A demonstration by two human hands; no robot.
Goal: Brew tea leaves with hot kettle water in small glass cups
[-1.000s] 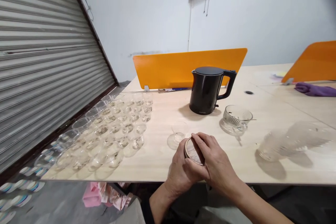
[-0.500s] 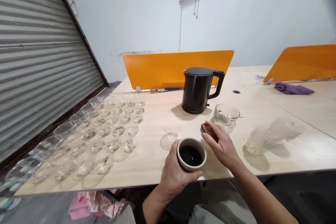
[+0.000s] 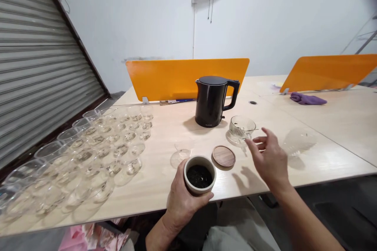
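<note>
My left hand is wrapped round a pale ceramic jar with dark dried leaves, probably tea, inside. Beside the jar a round wooden lid lies flat on the table. My right hand hovers over the table with fingers apart and nothing in them. Its fingertips are close to a ribbed glass cup, which has some dark leaves in it and a thin utensil resting across its rim. A single clear plastic cup stands just behind the jar.
Rows of clear cups with leaf bits in the bottoms fill the left side. A black electric kettle stands at the back before an orange divider. Stacked clear cups lie at right; a purple cloth is farther off.
My right hand has put the wooden lid down on the table and moved right toward the glass cup, its fingers opened. My left hand still holds the jar. The view has shifted slightly right.
</note>
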